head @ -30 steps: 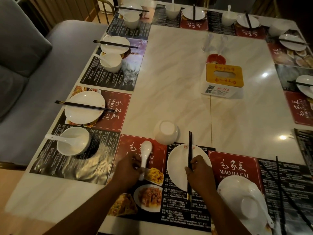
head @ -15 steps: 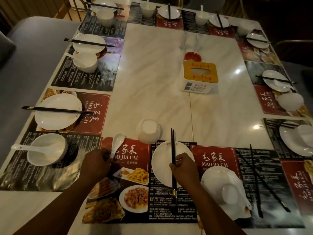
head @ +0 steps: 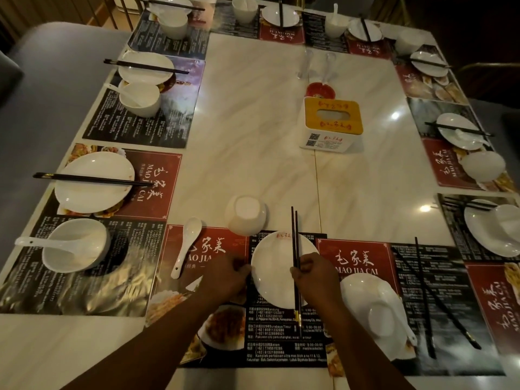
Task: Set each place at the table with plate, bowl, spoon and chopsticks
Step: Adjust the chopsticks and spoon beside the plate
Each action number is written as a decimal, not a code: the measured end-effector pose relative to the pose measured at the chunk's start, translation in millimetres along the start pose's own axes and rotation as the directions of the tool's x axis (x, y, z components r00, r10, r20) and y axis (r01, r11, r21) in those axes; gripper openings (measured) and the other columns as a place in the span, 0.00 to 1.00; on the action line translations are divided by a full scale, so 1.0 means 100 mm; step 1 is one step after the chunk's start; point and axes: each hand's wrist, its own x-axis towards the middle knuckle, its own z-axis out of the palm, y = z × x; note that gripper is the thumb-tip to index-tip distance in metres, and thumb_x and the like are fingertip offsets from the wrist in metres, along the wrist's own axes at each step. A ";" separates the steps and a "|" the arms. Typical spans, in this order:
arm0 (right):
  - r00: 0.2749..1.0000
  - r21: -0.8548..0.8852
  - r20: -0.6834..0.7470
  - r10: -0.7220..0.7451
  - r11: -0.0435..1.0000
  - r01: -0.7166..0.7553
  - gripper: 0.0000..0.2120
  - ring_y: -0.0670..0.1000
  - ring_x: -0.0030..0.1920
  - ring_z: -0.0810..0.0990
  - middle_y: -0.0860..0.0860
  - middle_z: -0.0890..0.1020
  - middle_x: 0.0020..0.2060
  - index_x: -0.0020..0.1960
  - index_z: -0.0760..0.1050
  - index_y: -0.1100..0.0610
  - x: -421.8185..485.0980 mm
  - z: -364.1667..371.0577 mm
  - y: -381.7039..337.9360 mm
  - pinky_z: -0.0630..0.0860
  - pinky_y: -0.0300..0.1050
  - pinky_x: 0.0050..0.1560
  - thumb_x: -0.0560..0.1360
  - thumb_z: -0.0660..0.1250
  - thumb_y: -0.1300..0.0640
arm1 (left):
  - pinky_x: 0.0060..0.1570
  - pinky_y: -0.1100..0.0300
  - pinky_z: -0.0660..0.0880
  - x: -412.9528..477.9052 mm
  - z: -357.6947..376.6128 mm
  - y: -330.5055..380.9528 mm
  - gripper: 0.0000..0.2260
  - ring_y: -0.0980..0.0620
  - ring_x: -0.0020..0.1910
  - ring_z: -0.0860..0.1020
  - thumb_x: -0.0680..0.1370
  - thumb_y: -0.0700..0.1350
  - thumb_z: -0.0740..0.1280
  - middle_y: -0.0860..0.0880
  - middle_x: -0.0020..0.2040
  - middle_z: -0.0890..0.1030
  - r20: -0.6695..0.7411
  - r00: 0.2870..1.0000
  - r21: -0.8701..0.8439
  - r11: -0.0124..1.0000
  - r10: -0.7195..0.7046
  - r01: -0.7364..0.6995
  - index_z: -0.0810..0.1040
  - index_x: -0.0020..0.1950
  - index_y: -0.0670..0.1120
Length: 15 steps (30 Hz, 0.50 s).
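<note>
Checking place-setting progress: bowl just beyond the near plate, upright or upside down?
Upside down: the bowl shows its flat foot ring on top, with no hollow visible.

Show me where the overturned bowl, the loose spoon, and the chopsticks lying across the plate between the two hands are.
overturned bowl (head: 245, 213): head view, on its upturned base.
loose spoon (head: 192, 228): head view, on its scoop.
chopsticks (head: 293, 235): head view, on the upper part of the shafts.
</note>
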 end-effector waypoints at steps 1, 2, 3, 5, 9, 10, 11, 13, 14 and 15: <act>1.000 0.006 -0.001 0.005 1.000 -0.005 0.12 0.40 0.42 0.78 0.42 0.79 0.40 0.56 0.78 0.55 0.01 -0.03 0.01 0.76 0.36 0.43 0.74 0.74 0.58 | 0.46 0.53 0.82 0.03 0.07 0.03 0.06 0.55 0.40 0.83 0.79 0.50 0.69 0.52 0.44 0.85 0.014 1.000 0.008 1.000 0.001 -0.001 0.82 0.54 0.51; 1.000 0.010 0.000 0.009 1.000 -0.009 0.13 0.40 0.42 0.78 0.41 0.78 0.40 0.57 0.78 0.55 0.02 -0.06 0.03 0.75 0.36 0.43 0.74 0.74 0.58 | 0.47 0.53 0.82 0.06 0.13 0.04 0.08 0.54 0.41 0.83 0.79 0.50 0.69 0.52 0.44 0.84 0.014 1.000 0.000 1.000 0.000 0.000 0.83 0.54 0.50; 1.000 0.015 0.002 0.011 1.000 -0.011 0.13 0.40 0.43 0.79 0.41 0.79 0.41 0.58 0.78 0.55 0.02 -0.08 0.05 0.76 0.37 0.45 0.75 0.74 0.57 | 0.47 0.54 0.82 0.07 0.18 0.06 0.08 0.54 0.42 0.82 0.78 0.50 0.70 0.51 0.45 0.84 0.007 1.000 0.001 1.000 -0.003 0.003 0.82 0.55 0.49; 1.000 0.031 -0.003 0.017 0.999 -0.017 0.14 0.42 0.44 0.80 0.42 0.80 0.42 0.59 0.78 0.55 0.02 -0.12 0.07 0.78 0.41 0.49 0.74 0.74 0.57 | 0.49 0.54 0.80 0.10 0.24 0.06 0.09 0.55 0.44 0.81 0.77 0.49 0.72 0.52 0.45 0.83 -0.015 1.000 0.017 1.000 -0.005 0.005 0.82 0.56 0.49; 0.999 0.051 -0.023 0.023 0.998 -0.021 0.13 0.45 0.46 0.82 0.45 0.83 0.46 0.59 0.79 0.53 0.04 -0.20 0.12 0.80 0.44 0.50 0.75 0.74 0.55 | 0.51 0.49 0.81 0.09 0.23 0.01 0.09 0.51 0.48 0.81 0.77 0.44 0.72 0.51 0.48 0.83 0.006 0.998 -0.013 0.998 -0.055 0.055 0.81 0.57 0.49; 0.999 0.063 -0.039 0.030 0.998 -0.027 0.13 0.46 0.47 0.82 0.45 0.83 0.46 0.59 0.79 0.52 0.04 -0.22 0.13 0.81 0.47 0.52 0.75 0.74 0.55 | 0.50 0.49 0.82 0.07 0.20 -0.02 0.09 0.50 0.48 0.82 0.77 0.43 0.72 0.51 0.49 0.83 0.011 0.998 -0.038 0.997 -0.067 0.068 0.80 0.57 0.49; 0.998 0.073 -0.055 0.041 0.997 -0.037 0.13 0.47 0.48 0.82 0.45 0.83 0.46 0.58 0.79 0.51 0.04 -0.24 0.13 0.81 0.50 0.53 0.75 0.74 0.54 | 0.47 0.49 0.83 0.05 0.17 -0.04 0.10 0.50 0.48 0.82 0.77 0.43 0.72 0.51 0.49 0.82 0.014 0.997 -0.062 0.995 -0.080 0.081 0.79 0.57 0.49; 0.995 0.088 -0.082 0.050 0.995 -0.043 0.11 0.47 0.48 0.81 0.43 0.82 0.44 0.57 0.79 0.50 0.05 -0.27 0.12 0.80 0.51 0.54 0.75 0.73 0.54 | 0.44 0.55 0.82 -0.02 0.08 -0.12 0.11 0.52 0.48 0.81 0.77 0.42 0.72 0.52 0.50 0.82 -0.003 0.997 -0.048 0.996 -0.072 0.072 0.79 0.58 0.49; 0.995 0.092 -0.085 0.046 0.995 -0.038 0.10 0.46 0.47 0.81 0.42 0.81 0.43 0.57 0.79 0.50 0.05 -0.27 0.12 0.80 0.50 0.53 0.76 0.72 0.55 | 0.45 0.58 0.80 -0.07 0.02 -0.17 0.12 0.53 0.50 0.80 0.77 0.42 0.72 0.53 0.50 0.81 -0.015 0.998 -0.021 0.998 -0.066 0.066 0.79 0.59 0.49; 0.996 0.093 -0.084 0.036 0.995 -0.029 0.10 0.45 0.47 0.81 0.42 0.81 0.43 0.57 0.78 0.49 0.04 -0.26 0.11 0.80 0.49 0.52 0.76 0.72 0.55 | 0.46 0.60 0.78 -0.12 -0.06 -0.23 0.13 0.53 0.51 0.80 0.77 0.42 0.72 0.53 0.51 0.81 -0.025 0.997 -0.006 0.997 -0.071 0.071 0.78 0.60 0.49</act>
